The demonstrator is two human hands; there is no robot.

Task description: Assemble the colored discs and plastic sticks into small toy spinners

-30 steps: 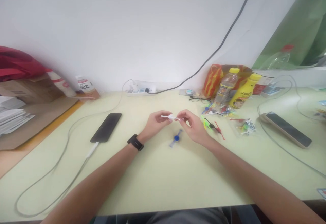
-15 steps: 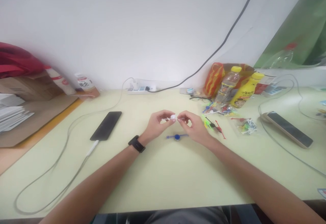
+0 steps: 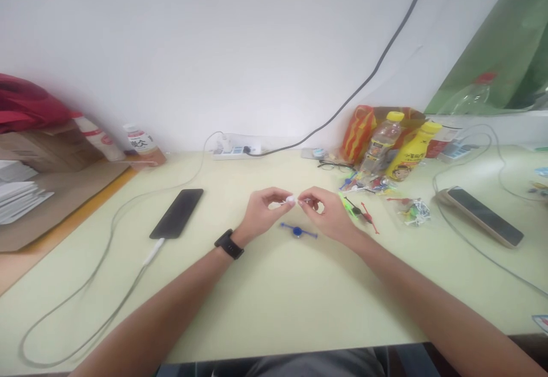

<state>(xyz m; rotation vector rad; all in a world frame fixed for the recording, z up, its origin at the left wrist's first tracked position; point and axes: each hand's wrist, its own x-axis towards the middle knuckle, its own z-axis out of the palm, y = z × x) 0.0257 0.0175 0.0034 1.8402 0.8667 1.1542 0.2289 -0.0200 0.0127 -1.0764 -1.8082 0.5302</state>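
Both my hands meet above the middle of the pale yellow-green desk [image 3: 274,308]. My left hand [image 3: 261,212], with a black watch on its wrist, pinches a small white plastic toy piece [image 3: 290,199] with a thin stem. My right hand [image 3: 325,211] pinches the other end of the same white piece. A blue propeller-like toy [image 3: 298,230] lies on the desk just below my hands, apart from them. Green, black and red toy pieces [image 3: 357,210] lie right of my right hand.
A black phone [image 3: 177,213] on a white cable lies at the left. Another phone [image 3: 483,216] lies at the right. Bottles [image 3: 409,151], glasses [image 3: 336,165], toy packets [image 3: 411,210] and a power strip [image 3: 235,149] sit along the wall. Boxes and papers [image 3: 25,194] stand far left.
The blue toy on the desk has turned from slanted to nearly level. My fingers have shifted slightly on the white piece, which now shows less of its stem.
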